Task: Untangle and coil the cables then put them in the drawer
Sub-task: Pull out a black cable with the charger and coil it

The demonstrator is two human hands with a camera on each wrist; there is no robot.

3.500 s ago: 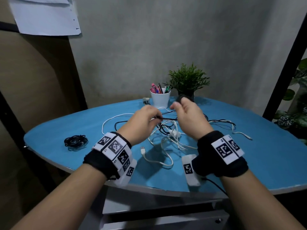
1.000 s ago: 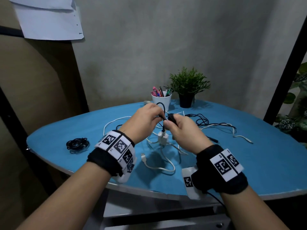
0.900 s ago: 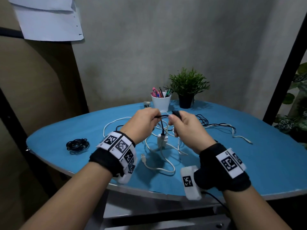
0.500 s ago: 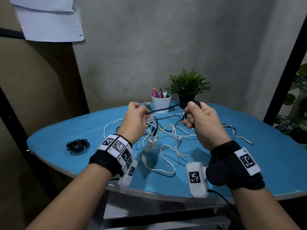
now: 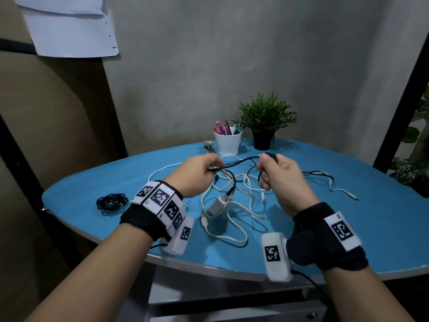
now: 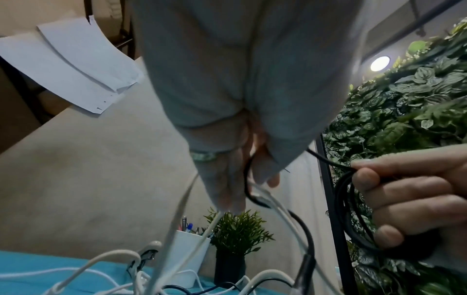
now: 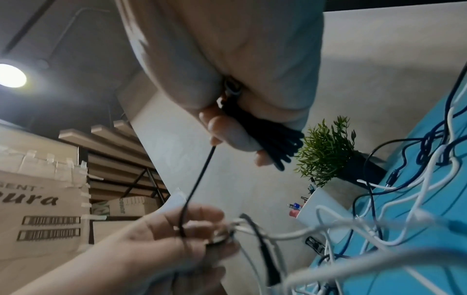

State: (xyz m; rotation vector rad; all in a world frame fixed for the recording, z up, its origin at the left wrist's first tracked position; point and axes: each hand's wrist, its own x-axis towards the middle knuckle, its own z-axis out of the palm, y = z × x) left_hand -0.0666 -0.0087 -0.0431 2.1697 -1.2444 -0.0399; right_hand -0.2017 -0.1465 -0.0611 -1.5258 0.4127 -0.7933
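White cables (image 5: 234,206) lie looped on the blue table (image 5: 348,228) just past our wrists, tangled with a small white adapter (image 5: 218,204). Above them we hold a thin black cable (image 5: 241,161) off the surface: right hand (image 5: 282,180) curled around a small bundle of its loops, left hand (image 5: 197,174) pinching the strand between them, white leads also in its fingers. Coiled black cable (image 5: 112,202) sits apart at left. Pen cup (image 5: 227,141) and plant (image 5: 265,123) at the far edge.
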